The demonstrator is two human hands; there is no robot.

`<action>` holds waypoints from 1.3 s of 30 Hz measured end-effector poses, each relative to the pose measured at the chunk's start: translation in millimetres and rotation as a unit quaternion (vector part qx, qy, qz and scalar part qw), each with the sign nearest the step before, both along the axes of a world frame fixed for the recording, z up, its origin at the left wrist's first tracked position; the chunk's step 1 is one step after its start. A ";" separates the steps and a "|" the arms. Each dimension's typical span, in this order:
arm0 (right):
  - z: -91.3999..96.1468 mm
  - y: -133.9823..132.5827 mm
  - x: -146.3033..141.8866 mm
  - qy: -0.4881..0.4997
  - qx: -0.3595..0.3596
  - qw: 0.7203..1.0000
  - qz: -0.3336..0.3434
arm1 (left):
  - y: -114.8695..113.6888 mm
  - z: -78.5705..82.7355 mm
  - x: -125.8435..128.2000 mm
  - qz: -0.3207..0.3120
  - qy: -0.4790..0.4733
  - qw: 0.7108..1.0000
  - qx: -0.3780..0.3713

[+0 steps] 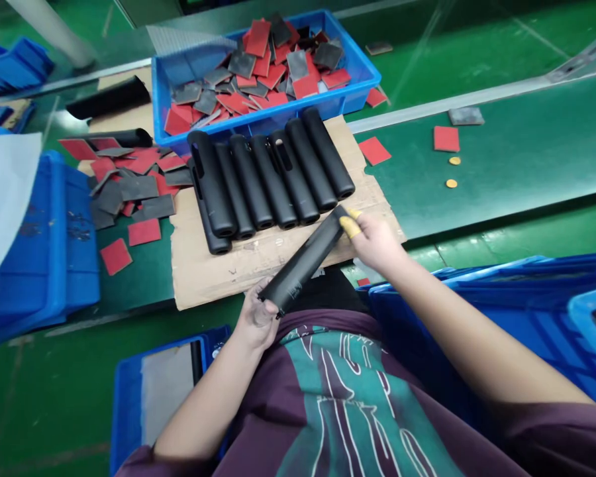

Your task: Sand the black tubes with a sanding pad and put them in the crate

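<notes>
A black tube (305,265) is held slantwise across my front, just over the near edge of the cardboard (203,278). My left hand (258,315) grips its lower end. At the upper end my right hand (370,235) has its fingers closed on the rim, with yellow covers on two fingertips. Whether a pad is pinched there I cannot make out. Beyond the tube, several similar black tubes (265,182) lie side by side on the cardboard, some with oval slots showing.
A blue bin (365,76) of red and grey square pads stands behind the tubes. Loose pads (136,189) are heaped left, near a blue crate (74,245). Two yellow finger-cover-like pieces (451,183) lie right on the green bench (521,159). Blue crates (501,318) stand at my right.
</notes>
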State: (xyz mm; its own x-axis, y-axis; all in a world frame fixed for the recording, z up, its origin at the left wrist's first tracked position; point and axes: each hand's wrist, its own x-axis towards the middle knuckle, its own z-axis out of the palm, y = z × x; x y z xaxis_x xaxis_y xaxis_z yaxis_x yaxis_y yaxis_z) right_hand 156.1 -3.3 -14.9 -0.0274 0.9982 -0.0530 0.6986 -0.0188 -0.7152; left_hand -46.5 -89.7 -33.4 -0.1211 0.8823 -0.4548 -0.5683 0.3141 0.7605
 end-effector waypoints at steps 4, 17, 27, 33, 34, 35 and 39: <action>5.1 -21.2 -15.2 0.024 0.030 0.998 0.045 | 1.4 0.0 1.5 -0.005 0.002 1.000 0.008; 3.6 -24.8 -17.4 0.025 0.041 0.998 0.038 | 3.3 4.4 6.9 -0.001 -0.011 1.000 0.011; 0.0 7.3 -2.5 0.020 -0.014 0.999 -0.038 | 4.5 9.2 12.8 0.001 -0.014 1.000 0.008; 14.6 -49.3 -35.2 0.042 0.046 0.980 0.190 | 3.6 6.9 12.3 -0.007 -0.021 1.000 0.003; 12.8 -45.8 -32.2 0.034 0.042 0.982 0.179 | 3.0 6.7 12.6 -0.008 -0.024 1.000 0.002; 9.1 -36.5 -25.9 0.027 0.034 0.989 0.142 | 2.5 6.8 13.0 -0.004 -0.027 1.000 0.001; -4.4 4.1 -2.6 0.009 0.002 0.999 -0.034 | 3.5 10.3 16.1 0.010 -0.028 1.000 0.005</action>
State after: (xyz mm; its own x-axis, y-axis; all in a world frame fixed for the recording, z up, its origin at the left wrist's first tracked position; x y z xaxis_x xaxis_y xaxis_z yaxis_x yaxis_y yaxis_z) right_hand 153.5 0.8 -19.3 0.0391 0.9980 -0.0498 0.6832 -0.0631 -0.7275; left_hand -30.4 -86.2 -23.1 -0.1140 0.8847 -0.4521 -0.6162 0.2939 0.7306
